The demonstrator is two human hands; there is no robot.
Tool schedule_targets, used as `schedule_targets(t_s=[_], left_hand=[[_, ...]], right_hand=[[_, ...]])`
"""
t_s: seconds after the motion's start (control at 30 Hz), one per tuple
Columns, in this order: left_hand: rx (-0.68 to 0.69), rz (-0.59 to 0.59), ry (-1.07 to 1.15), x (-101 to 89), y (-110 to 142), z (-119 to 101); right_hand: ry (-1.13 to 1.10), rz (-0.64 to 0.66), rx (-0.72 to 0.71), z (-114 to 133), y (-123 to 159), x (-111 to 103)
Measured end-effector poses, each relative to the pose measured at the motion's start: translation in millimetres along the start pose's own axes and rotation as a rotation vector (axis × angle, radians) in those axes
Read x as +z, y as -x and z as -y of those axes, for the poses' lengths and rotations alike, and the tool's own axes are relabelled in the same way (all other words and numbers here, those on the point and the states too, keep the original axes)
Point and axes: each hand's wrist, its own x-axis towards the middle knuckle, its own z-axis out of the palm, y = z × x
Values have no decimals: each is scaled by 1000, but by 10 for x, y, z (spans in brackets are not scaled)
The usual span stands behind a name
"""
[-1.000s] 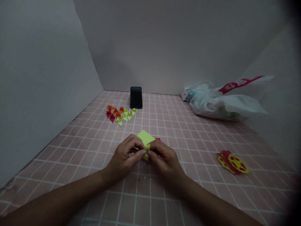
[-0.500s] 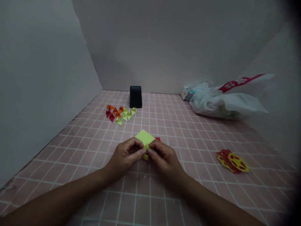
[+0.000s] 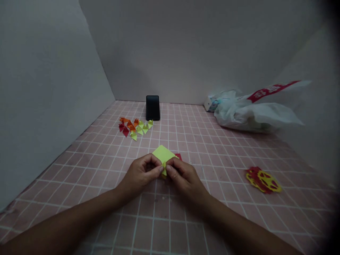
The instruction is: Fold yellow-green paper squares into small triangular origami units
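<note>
Between my fingertips is a small folded piece of yellow paper [image 3: 164,170]. My left hand [image 3: 142,173] pinches it from the left, thumb against forefinger. From the right, my right hand [image 3: 187,177] pinches it the same way, the two thumbs almost meeting. Just beyond the fingers lies a flat yellow-green sheet of paper [image 3: 162,153], one corner pointing away from me. A bit of red paper [image 3: 178,156] shows beside it, mostly hidden behind my right hand.
Several small folded paper pieces [image 3: 133,135] in red, orange and yellow lie back left. A black phone [image 3: 152,108] leans upright behind them. A white plastic bag [image 3: 247,115] and a small box [image 3: 209,103] sit back right. Red and yellow paper cut-outs [image 3: 262,180] lie at right.
My fingers have shifted slightly on the small folded yellow paper, which now points downward between the thumbs. The view has tilted a little; the other things stay put.
</note>
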Motion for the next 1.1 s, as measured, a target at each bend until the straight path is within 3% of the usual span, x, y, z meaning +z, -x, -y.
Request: schedule_targets(t_s=[0.13,0.37,0.63,0.87,1.1], left_hand=[[-70,44,93,15,-12,30],[-71,72,110,21,-11,23],[-108,98,144,12,-17,10],[-223,167,23,-13,-15,45],[-301,198,33,-11,-8,-9]], right_hand=[[-157,6,94,-16,-9,6],[-361,29,179,-92,-33,-5],[-323,-1,193,-108,-52,14],[-28,-61,113,25,-27,-31],[-275,43,215,-27,-45,-27]])
